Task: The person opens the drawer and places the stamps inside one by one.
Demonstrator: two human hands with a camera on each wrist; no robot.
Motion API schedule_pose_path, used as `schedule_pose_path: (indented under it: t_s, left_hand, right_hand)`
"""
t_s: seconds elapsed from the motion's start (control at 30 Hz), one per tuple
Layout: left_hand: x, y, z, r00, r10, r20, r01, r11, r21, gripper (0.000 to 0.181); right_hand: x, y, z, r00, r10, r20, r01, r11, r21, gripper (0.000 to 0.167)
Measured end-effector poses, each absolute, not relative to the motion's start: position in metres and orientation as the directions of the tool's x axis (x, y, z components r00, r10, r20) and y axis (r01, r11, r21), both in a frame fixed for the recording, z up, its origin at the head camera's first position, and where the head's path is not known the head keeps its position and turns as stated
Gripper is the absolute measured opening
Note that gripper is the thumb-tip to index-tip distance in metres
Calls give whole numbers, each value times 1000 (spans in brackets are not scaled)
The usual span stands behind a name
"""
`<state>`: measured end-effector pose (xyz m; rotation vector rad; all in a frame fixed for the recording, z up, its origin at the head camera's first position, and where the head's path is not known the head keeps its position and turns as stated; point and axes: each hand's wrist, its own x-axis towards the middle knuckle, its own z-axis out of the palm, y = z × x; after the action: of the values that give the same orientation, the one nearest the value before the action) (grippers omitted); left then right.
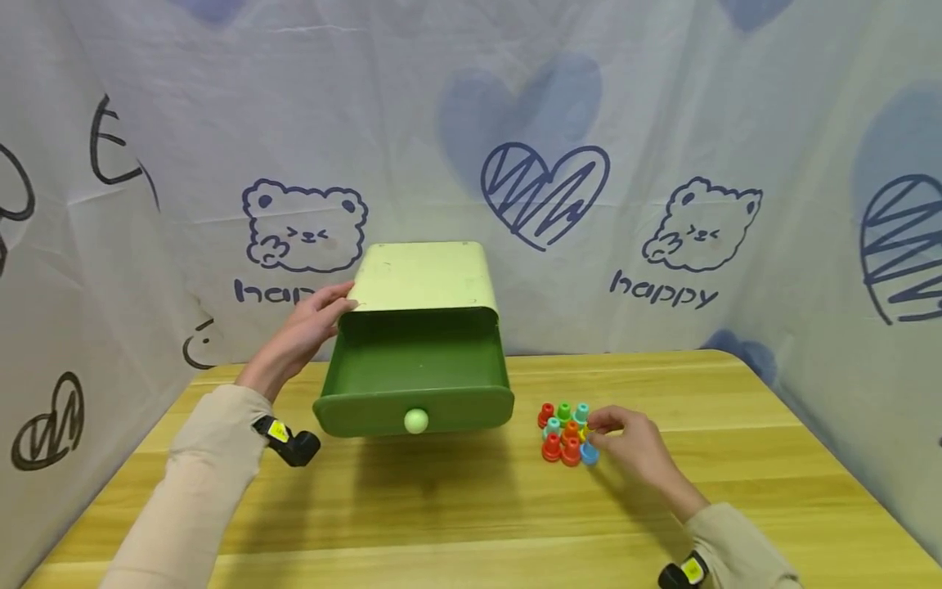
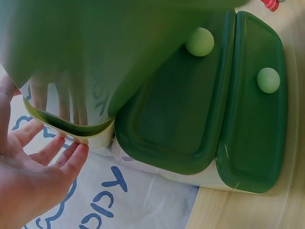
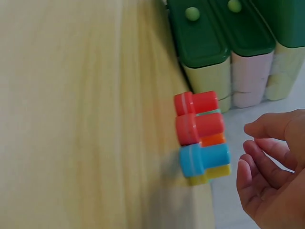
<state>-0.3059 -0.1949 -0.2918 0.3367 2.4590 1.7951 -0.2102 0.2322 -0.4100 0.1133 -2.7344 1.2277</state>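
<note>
A small drawer cabinet (image 1: 423,274) with a pale top stands on the table. Its green top drawer (image 1: 361,415) is pulled out, and the inside looks bare. My left hand (image 1: 302,331) touches the cabinet's upper left side, fingers extended along the edge. To the right of the cabinet several small plastic pegs with wide bases stand in a tight group, among them a red peg (image 1: 552,447) and a blue peg (image 3: 209,157). Beside the group's right edge is my right hand (image 1: 636,446), fingers loosely bent. The right wrist view shows nothing between thumb and fingers.
Two lower drawers, a middle drawer (image 2: 176,114) and a bottom drawer (image 2: 252,129), are closed, each with a round pale knob. The wooden table (image 1: 441,532) reaches back to a white curtain (image 1: 412,123) printed with hearts and bears.
</note>
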Motion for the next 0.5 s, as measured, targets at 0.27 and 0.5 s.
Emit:
schedule_pose_path:
  t_s: [0.27,0.5]
  left_hand:
    - [-306,-195,-292,-974,216,62,127,300,945,61]
    - [-306,-194,-292,-976,207,62,121,290,949,61]
  right_hand:
    - [-209,234,-419,-992,-17,128,-104,688,-718,17]
    - [-210,236,-422,-991,-29,129,-115,675,-729,19]
